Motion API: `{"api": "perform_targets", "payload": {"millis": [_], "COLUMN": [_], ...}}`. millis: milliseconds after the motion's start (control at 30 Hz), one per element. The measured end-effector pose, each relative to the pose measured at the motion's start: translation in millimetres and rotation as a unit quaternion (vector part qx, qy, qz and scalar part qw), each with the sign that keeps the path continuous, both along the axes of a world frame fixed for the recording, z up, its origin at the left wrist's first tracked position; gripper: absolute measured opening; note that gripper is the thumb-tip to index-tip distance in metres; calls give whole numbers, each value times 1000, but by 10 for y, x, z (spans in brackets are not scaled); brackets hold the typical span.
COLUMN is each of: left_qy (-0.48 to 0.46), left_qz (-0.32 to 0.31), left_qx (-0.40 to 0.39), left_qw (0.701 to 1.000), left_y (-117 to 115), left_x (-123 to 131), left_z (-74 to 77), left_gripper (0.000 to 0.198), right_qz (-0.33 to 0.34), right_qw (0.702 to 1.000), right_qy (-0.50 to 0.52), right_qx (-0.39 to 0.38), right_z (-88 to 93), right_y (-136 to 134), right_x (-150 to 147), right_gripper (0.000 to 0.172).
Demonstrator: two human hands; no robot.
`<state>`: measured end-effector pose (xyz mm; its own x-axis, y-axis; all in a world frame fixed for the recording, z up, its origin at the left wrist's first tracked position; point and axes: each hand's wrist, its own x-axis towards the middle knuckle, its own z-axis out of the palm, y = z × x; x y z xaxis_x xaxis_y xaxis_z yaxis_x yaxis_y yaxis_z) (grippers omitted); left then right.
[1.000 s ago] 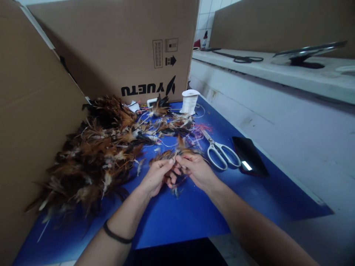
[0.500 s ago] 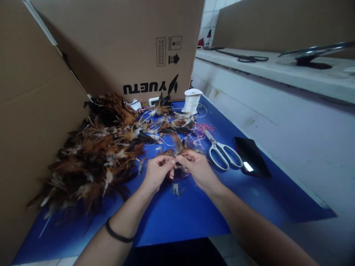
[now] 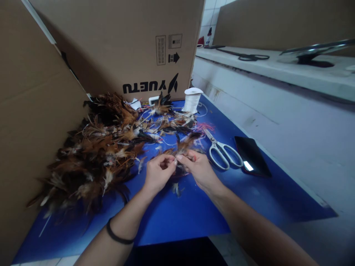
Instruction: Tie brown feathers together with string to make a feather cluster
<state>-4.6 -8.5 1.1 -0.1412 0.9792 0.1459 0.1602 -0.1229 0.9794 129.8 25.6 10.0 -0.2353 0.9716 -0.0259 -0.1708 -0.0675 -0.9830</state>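
Both of my hands meet over the blue table (image 3: 188, 221), fingertips pinched together. My left hand (image 3: 159, 171) is closed, thumb against the index finger, at the base of some brown and dark feathers (image 3: 184, 145). My right hand (image 3: 198, 166) pinches the same feathers from the other side, and they stick up beyond its fingers. Whether a thread runs between the fingertips I cannot tell. A small loose grey feather (image 3: 176, 189) lies just below the hands. To the left spreads a large pile of brown, black and white feathers (image 3: 94, 159).
Silver scissors (image 3: 222, 151) and a black phone (image 3: 252, 157) lie right of my hands. A white spool (image 3: 192, 101) stands behind, near pink threads (image 3: 205, 127). Cardboard (image 3: 111, 44) walls the back and left. Black scissors (image 3: 251, 57) rest on the ledge at right.
The feathers at my fingertips have swung from upright to leaning right, showing more of their length. My hands stay nearly in place, the left one turned slightly.
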Motion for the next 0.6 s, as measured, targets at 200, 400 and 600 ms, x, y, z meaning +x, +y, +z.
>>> {"api": "perform_targets", "payload": {"millis": [200, 400, 600], "left_qy": [-104, -110, -136], "left_qz": [-65, -81, -73], "left_qx": [-47, -34, -51], "left_qw": [991, 990, 987], "left_y": [27, 33, 32], "left_x": [-2, -24, -39], "left_z": [35, -6, 21], "left_gripper": [22, 22, 22], "right_qz": [16, 40, 62], "right_qw": [1000, 999, 998], "right_qy": [14, 11, 27], "right_qx": [-10, -4, -7], "right_z": [-3, 6, -4], "right_y": [26, 21, 28], "right_x": [39, 47, 62], "right_gripper": [27, 28, 28]}}
